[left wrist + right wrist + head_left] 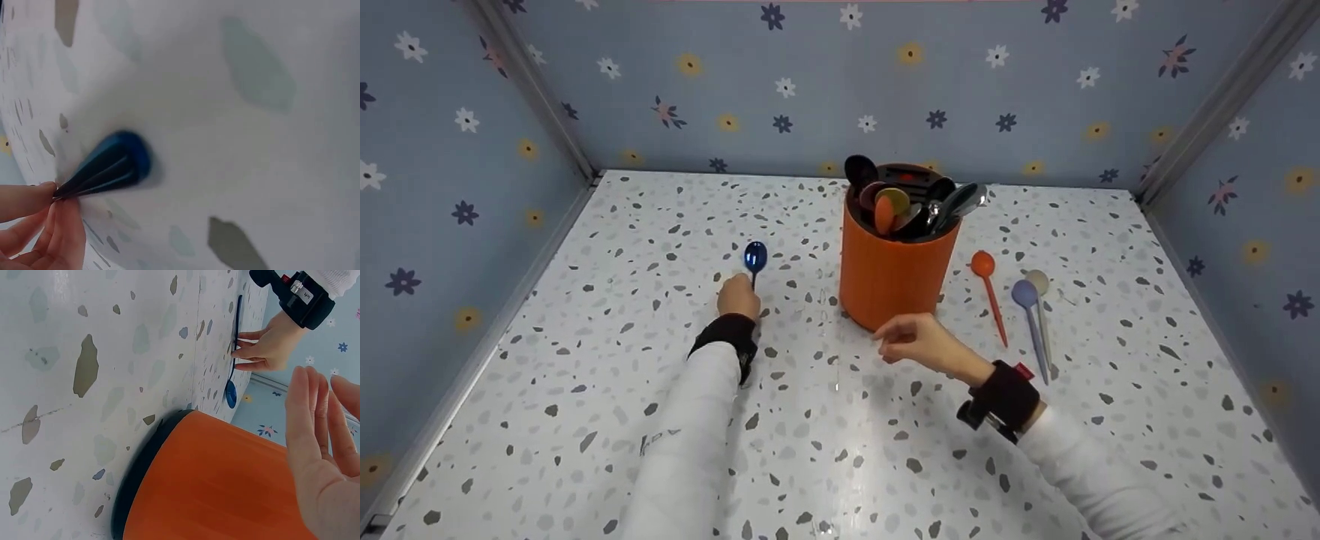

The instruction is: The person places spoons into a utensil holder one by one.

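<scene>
My left hand point(739, 298) pinches the handle of a shiny blue spoon point(756, 256) between thumb and fingertips. The spoon lies low along the speckled tabletop, its bowl pointing away from me. In the left wrist view, the widened handle end of the blue spoon point(112, 163) sticks out past the fingertips. My right hand point(919, 341) hovers in front of an orange utensil holder point(896, 281), fingers loosely bent and holding nothing. In the right wrist view, the right hand point(320, 433) appears beside the holder's orange side point(214, 484).
Black, orange and yellow-green utensils crowd the holder's top, with metal handles leaning right. To its right lie an orange spoon point(983, 264), a lavender spoon point(1025, 294) and a beige spoon point(1038, 282). Flower-patterned walls point(810, 82) enclose the table point(840, 450) at back and sides.
</scene>
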A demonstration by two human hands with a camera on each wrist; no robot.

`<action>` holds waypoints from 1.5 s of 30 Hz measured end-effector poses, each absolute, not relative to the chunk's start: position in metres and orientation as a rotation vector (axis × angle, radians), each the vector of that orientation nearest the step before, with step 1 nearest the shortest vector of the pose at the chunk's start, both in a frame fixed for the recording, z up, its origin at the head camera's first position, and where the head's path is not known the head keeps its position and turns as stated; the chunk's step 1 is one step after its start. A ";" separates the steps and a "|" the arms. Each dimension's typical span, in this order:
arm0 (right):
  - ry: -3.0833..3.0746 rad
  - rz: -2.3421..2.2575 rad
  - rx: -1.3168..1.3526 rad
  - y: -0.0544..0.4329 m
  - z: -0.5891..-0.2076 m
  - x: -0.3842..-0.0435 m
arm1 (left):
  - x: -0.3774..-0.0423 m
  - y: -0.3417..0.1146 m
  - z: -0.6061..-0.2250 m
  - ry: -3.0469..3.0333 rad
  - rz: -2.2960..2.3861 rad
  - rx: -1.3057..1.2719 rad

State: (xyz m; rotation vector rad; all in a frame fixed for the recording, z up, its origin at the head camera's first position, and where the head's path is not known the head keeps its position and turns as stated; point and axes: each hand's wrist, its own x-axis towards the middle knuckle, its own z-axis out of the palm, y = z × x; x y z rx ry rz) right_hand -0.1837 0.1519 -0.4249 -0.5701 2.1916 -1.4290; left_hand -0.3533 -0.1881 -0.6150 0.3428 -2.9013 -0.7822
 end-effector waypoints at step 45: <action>2.114 -1.425 -0.516 0.160 -0.446 -0.180 | -0.236 -0.125 -0.468 -2.853 -2.122 0.386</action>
